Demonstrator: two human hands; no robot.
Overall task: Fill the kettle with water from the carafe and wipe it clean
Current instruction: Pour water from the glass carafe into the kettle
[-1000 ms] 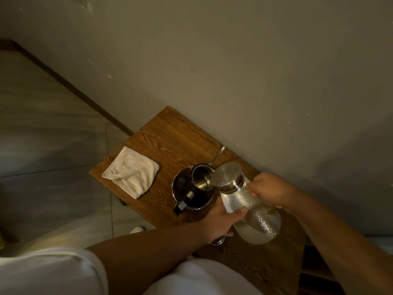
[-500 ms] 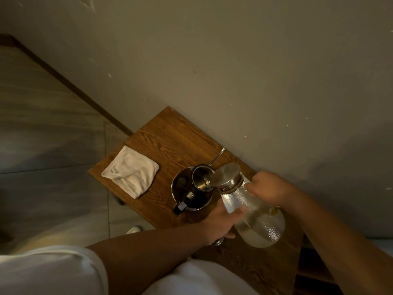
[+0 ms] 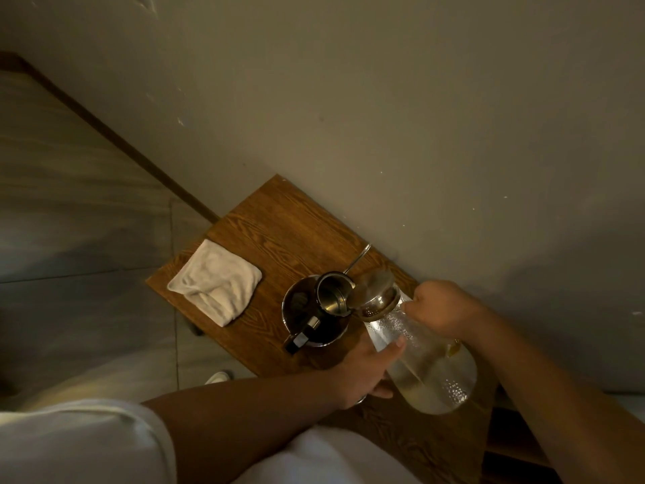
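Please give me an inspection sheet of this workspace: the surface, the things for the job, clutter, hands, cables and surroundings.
Surface: wooden table set against the wall, dimly lit.
Job's things: metal kettle stands on the table with its lid open; glass carafe with water is tilted, its metal cap at the kettle's opening; folded cloth lies apart, left of the kettle.
Clutter: thin metal rod behind the kettle.
Hands: left hand supports the carafe's body from below; right hand grips near its neck.
Cables: nothing seen.
Surroundings: plain wall, tiled floor, dark skirting board.
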